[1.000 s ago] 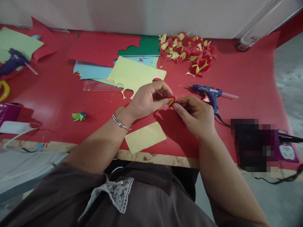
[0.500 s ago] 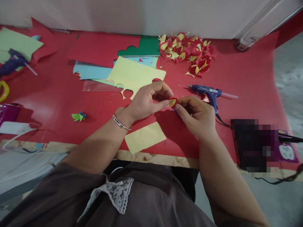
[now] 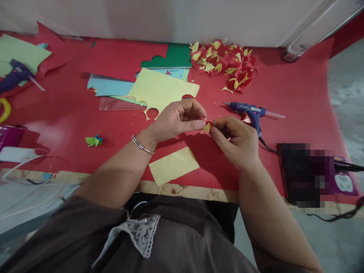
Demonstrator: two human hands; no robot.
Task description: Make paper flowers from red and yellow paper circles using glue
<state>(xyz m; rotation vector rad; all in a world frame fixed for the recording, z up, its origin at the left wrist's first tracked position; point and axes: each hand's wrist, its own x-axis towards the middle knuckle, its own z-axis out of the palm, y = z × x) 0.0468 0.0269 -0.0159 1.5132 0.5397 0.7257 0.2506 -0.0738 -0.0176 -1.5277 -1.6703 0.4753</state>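
Between my two hands is a small red and yellow paper piece (image 3: 206, 127). My left hand (image 3: 182, 118), with a silver bracelet at the wrist, pinches its left side between thumb and fingers. The thumb and fingertips of my right hand (image 3: 237, 140) close on its right side. Below my left hand a yellow paper rectangle (image 3: 174, 166) lies on the red tabletop (image 3: 125, 151). A larger yellow sheet (image 3: 163, 89) with round cutouts lies just beyond my left hand.
A heap of red and yellow paper pieces (image 3: 222, 60) is at the back. One blue glue gun (image 3: 250, 110) lies to the right, another (image 3: 17, 74) far left. A green and blue paper piece (image 3: 94, 141) sits left; a blurred dark object (image 3: 301, 174) is at right.
The red and yellow piece has tilted, and its yellow part now points downward. My left hand has shifted slightly, while my right hand has barely moved.
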